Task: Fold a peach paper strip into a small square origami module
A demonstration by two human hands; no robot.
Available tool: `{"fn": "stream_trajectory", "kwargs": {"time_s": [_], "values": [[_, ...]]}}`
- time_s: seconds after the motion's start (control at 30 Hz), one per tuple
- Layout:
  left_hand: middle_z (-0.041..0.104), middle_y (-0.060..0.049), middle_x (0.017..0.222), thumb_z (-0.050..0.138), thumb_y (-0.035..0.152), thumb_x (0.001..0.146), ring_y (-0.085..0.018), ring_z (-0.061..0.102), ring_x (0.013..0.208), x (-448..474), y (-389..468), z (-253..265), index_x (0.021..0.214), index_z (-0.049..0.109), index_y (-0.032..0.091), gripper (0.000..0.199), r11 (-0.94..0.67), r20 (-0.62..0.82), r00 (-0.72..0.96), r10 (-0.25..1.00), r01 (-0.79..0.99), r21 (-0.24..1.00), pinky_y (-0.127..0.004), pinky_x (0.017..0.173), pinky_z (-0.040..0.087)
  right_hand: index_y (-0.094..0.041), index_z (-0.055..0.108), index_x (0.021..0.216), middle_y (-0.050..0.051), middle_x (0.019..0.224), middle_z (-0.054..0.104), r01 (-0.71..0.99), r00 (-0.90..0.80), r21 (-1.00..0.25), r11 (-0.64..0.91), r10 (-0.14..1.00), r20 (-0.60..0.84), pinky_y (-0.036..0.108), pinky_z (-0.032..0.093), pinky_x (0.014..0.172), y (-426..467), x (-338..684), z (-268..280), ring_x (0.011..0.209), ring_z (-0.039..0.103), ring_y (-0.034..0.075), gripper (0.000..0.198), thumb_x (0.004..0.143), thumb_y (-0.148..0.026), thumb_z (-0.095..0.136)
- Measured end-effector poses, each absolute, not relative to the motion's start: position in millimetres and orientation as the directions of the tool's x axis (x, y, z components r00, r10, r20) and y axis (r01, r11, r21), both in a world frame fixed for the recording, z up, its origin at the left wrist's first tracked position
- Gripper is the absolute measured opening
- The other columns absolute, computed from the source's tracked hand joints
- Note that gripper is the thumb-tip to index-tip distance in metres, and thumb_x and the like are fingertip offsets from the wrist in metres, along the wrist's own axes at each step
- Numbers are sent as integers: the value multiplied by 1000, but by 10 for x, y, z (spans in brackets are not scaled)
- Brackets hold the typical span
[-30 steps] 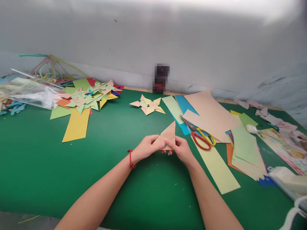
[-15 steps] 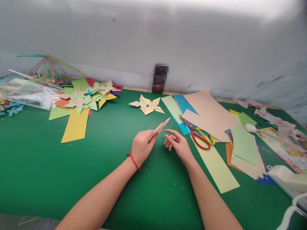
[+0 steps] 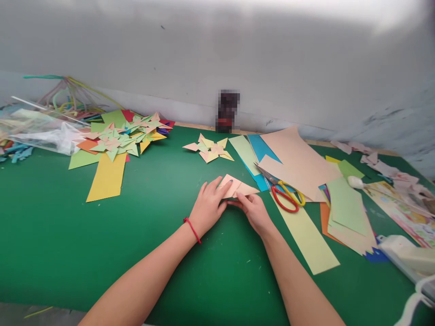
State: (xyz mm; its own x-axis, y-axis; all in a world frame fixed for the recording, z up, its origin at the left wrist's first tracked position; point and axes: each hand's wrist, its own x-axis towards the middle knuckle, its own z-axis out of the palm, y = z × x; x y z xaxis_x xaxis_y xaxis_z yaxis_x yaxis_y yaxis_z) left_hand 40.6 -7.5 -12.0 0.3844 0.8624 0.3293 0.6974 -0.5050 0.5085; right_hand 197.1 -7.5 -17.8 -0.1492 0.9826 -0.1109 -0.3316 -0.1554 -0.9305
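Observation:
My left hand (image 3: 210, 204) lies with fingers stretched and spread, the index fingertip resting on a folded piece of pale peach paper (image 3: 244, 188). The paper is a pointed, roughly triangular shape with a fold line across it. At its lower edge, my right hand (image 3: 254, 209) pinches the paper between thumb and fingers; part of that grip is hidden. Beyond both hands, a star of folded peach and pale yellow paper points (image 3: 211, 148) lies flat. Right of the paper are scissors (image 3: 285, 194) with red and yellow handles.
Folded paper stars (image 3: 117, 140) are piled at the left, above a yellow strip (image 3: 107, 179). Coloured sheets (image 3: 302, 160) and a pale green strip (image 3: 307, 235) lie right. A glue gun (image 3: 404, 249) sits at the right edge. A wall rises behind the green table (image 3: 84, 253).
The folded paper has turned from edge-on to face-up and moved lower. My left hand has gone from a closed grip to spread fingers; my right hand has come in to the paper.

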Motion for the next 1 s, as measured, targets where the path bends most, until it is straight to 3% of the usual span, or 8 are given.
{"fn": "stream_trajectory", "kwargs": {"time_s": [0.07, 0.17, 0.37, 0.57, 0.83, 1.0], "values": [[34, -10, 137, 52, 20, 80, -24, 31, 126, 424, -78, -126, 135, 26, 26, 62, -472, 296, 368, 881, 640, 606, -47, 104, 24, -17, 67, 88, 4, 86, 67, -343, -81, -928, -149, 988, -128, 37, 53, 75, -48, 1993, -214, 81, 61, 19, 22, 74, -34, 63], [37, -10, 136, 54, 24, 79, -23, 35, 123, 430, -61, -117, 136, 24, 22, 64, -399, 267, 311, 912, 520, 755, -41, 102, 30, -17, 67, 87, 4, 88, 67, -360, -42, -922, -144, 990, -138, 35, 54, 74, -22, 2021, -227, 81, 60, 17, 21, 74, -34, 64], [58, -6, 114, 53, 29, 80, -19, 56, 101, 376, 13, -82, 116, 49, 19, 37, -198, 140, 213, 967, 283, 938, -32, 88, 44, -18, 65, 95, 5, 96, 66, -338, -112, -924, -180, 982, -150, 34, 52, 76, -39, 2009, -184, 89, 60, 20, 27, 75, -36, 62], [62, -4, 99, 57, 24, 76, -15, 60, 81, 348, 39, -84, 102, 55, 18, 26, -121, 79, 192, 978, 217, 969, -29, 73, 49, -17, 64, 96, 5, 92, 67, -280, -118, -945, -171, 983, -143, 33, 52, 75, -51, 2000, -176, 84, 62, 19, 28, 76, -37, 61], [54, -2, 91, 63, 18, 69, -15, 52, 84, 373, 5, -52, 84, 52, 18, 19, -290, 264, 119, 957, 393, 872, -28, 74, 42, -14, 63, 98, 8, 91, 66, -94, -128, -984, -148, 983, -135, 34, 52, 72, -51, 2016, -214, 78, 61, 19, 34, 77, -41, 58], [56, 3, 76, 62, 23, 71, -12, 50, 68, 352, 7, -51, 86, 54, 18, 19, -198, 120, 239, 964, 334, 921, -23, 62, 40, -14, 65, 89, 6, 78, 66, 26, -113, -992, -124, 986, -126, 31, 51, 60, -76, 2011, -198, 64, 58, 17, 33, 75, -43, 59]]}}
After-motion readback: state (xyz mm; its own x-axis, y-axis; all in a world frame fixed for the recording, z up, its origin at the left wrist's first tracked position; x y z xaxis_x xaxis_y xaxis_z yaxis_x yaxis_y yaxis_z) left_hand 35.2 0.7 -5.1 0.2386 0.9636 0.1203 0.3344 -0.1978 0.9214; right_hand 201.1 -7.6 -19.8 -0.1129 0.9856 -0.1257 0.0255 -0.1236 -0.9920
